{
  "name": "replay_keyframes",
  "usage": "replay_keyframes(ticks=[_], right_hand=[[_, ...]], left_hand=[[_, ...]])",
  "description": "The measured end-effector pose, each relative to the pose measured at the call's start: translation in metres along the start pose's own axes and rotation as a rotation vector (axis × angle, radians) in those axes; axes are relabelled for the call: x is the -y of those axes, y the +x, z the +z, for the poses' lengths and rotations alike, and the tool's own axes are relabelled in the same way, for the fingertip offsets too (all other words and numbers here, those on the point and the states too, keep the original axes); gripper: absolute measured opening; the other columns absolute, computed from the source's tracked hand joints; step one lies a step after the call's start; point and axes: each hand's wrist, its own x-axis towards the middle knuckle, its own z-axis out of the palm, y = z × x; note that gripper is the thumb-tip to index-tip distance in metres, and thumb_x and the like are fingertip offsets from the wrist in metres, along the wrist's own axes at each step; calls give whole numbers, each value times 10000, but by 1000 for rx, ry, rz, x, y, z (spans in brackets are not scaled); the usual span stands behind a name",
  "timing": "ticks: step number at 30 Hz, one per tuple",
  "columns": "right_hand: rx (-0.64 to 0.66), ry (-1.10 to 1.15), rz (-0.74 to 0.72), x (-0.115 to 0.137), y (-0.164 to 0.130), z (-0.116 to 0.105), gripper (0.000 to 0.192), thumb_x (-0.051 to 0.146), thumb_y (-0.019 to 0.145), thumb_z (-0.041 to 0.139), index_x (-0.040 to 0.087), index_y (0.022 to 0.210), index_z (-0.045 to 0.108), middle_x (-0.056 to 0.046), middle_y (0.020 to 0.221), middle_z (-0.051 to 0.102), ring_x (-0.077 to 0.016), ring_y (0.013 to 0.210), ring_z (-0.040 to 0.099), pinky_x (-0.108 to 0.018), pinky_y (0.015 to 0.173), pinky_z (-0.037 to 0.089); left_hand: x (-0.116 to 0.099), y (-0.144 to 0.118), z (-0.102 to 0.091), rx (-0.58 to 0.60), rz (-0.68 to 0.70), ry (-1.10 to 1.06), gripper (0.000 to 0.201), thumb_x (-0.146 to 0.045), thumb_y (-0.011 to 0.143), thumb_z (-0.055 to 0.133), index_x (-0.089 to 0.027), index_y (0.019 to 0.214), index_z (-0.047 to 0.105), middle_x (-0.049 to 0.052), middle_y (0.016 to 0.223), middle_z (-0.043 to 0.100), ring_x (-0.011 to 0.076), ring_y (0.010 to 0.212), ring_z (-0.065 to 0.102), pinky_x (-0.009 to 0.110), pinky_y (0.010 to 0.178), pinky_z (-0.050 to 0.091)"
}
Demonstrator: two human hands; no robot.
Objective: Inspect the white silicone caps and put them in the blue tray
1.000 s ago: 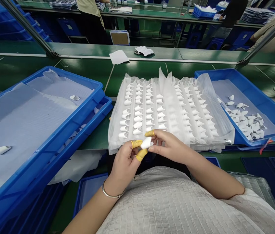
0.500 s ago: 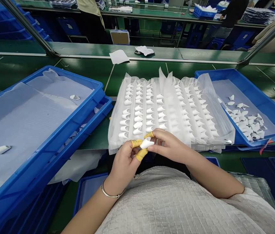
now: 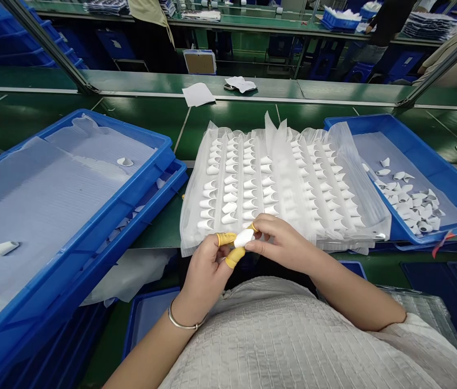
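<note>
A small white hollow-looking part (image 3: 244, 237) with a smooth, pointed shape is held between both hands, close in front of my body. My left hand (image 3: 212, 259), with yellow finger cots on thumb and forefinger, pinches its left side. My right hand (image 3: 279, 240), also wearing a yellow cot on a fingertip, grips its right side. Just beyond the hands, rows of similar white parts (image 3: 249, 183) sit in a translucent wrapped pack (image 3: 191, 216) with sleeve-like columns.
Stacked blue trays (image 3: 163, 148) at left carry a pale liner with a couple of white pieces. The right blue tray (image 3: 435, 146) contains a pile of loose white parts (image 3: 415, 205). White papers (image 3: 198, 94) lie at the back. People stand by the far bench (image 3: 253, 24).
The white part has turned in my fingers, so its open end no longer faces up and a smooth side shows. Both hands stay in nearly the same place.
</note>
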Motion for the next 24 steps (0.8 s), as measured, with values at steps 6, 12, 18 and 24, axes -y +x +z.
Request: replay_keyframes(ticks=[6,12,18,24], right_hand=[[-8,-30,-87,0,0,1,176,364,935,650,191,952,623,-29,915,543,-168,834,535,-300,728,446],[-14,-45,-75,0,-4,1,353,364,887,712,222,1174,562,-57,1054,542,-201,959,543,-341,809,474],[-7,34,12,0,0,2,261,451,917,652,194,947,615,-30,928,543,-170,848,557,-296,708,468],[-26,-34,-166,2,-1,1,193,323,937,657,219,1096,629,-45,994,582,-192,947,554,-331,820,462]], left_hand=[[0,-1,0,57,-70,-121,228,-387,859,667,-207,954,565,-22,740,589,124,637,536,250,583,429],[1,-2,2,44,-80,-146,214,-375,857,666,-211,932,552,-33,728,571,117,630,519,250,590,430],[2,-1,1,26,3,10,210,-381,858,664,-203,916,568,-17,732,592,132,637,541,273,600,441],[2,-1,3,60,-55,-109,217,-386,864,652,-209,942,554,-25,721,577,127,619,531,260,571,440]])
